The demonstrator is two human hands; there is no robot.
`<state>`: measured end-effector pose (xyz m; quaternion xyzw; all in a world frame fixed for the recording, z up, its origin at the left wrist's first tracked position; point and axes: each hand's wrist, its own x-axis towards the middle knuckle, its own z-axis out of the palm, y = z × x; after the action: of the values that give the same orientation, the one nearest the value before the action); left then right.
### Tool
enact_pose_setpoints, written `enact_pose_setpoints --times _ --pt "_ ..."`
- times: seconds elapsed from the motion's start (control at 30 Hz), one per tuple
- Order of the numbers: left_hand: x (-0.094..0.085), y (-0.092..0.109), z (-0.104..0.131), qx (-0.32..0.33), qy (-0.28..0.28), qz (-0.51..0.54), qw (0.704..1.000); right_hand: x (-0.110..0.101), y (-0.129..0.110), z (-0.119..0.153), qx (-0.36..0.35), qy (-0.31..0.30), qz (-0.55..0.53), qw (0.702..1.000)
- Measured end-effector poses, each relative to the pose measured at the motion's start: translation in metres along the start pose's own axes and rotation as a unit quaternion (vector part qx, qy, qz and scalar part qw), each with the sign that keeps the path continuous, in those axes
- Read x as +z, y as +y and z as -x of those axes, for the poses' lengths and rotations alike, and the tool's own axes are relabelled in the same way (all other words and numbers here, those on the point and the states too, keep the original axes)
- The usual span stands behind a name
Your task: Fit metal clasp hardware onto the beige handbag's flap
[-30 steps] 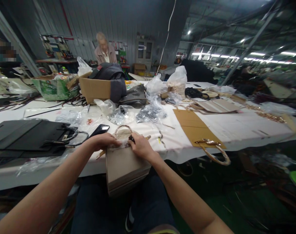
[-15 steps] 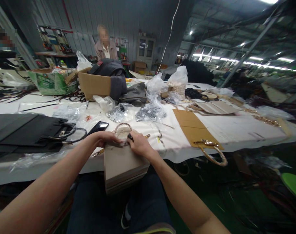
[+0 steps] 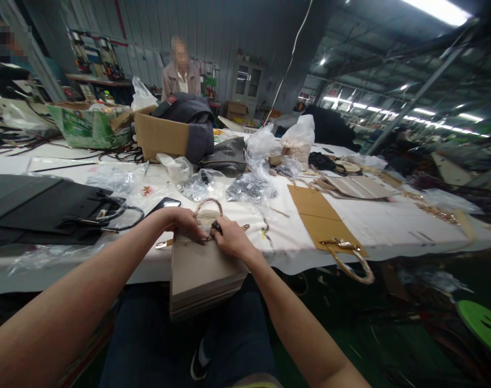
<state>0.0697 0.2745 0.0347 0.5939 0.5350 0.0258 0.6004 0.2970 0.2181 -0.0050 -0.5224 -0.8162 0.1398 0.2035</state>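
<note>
A stack of beige bag panels (image 3: 203, 267) hangs over the table's front edge towards my lap. A wrapped bag handle (image 3: 209, 201) arches up at its far end. My left hand (image 3: 189, 223) is closed at the left base of this handle, its fingertips pressed on the panel. Opposite it, my right hand (image 3: 232, 238) grips a small black object (image 3: 216, 226), seemingly a tool's handle, against the handle's base. Its lower part is hidden by my fingers. Strap ends with metal clasps (image 3: 163, 244) stick out on both sides of the stack.
Black bag panels (image 3: 39, 210) with handles lie at left, beside a phone (image 3: 165, 203). A tan panel (image 3: 324, 213) with a handle overhangs the edge at right. Plastic bags (image 3: 251, 186) and a cardboard box (image 3: 162, 137) stand farther back. A person (image 3: 181, 75) is beyond the table.
The view has tilted and shifted slightly. Both hands stay at the handle's base; my left fingers have moved a little lower and closer to the right hand.
</note>
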Motion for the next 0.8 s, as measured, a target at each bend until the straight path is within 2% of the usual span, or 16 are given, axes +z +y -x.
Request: enact_pose_setpoints --times 0.2,0.3,0.5,0.67,0.8 --pt "-0.006 -0.001 0.009 0.027 -0.077 0.052 0.995 -0.001 -0.002 0.000 -0.002 -0.002 0.000 1.000" --pt "-0.007 0.003 0.008 0.014 -0.099 0.046 0.994 -0.003 -0.003 0.000 0.000 -0.011 -0.002 1.000" --pt "-0.001 0.007 -0.006 -0.039 -0.068 0.016 0.997 -0.003 -0.003 0.000 0.003 -0.015 0.002 1.000" --pt "0.006 -0.007 -0.001 0.006 0.000 0.038 0.999 -0.002 0.001 0.000 -0.001 -0.003 -0.036 0.999" --pt "0.009 -0.018 0.007 0.037 0.036 0.015 0.999 -0.007 0.003 0.002 -0.002 -0.002 -0.123 0.992"
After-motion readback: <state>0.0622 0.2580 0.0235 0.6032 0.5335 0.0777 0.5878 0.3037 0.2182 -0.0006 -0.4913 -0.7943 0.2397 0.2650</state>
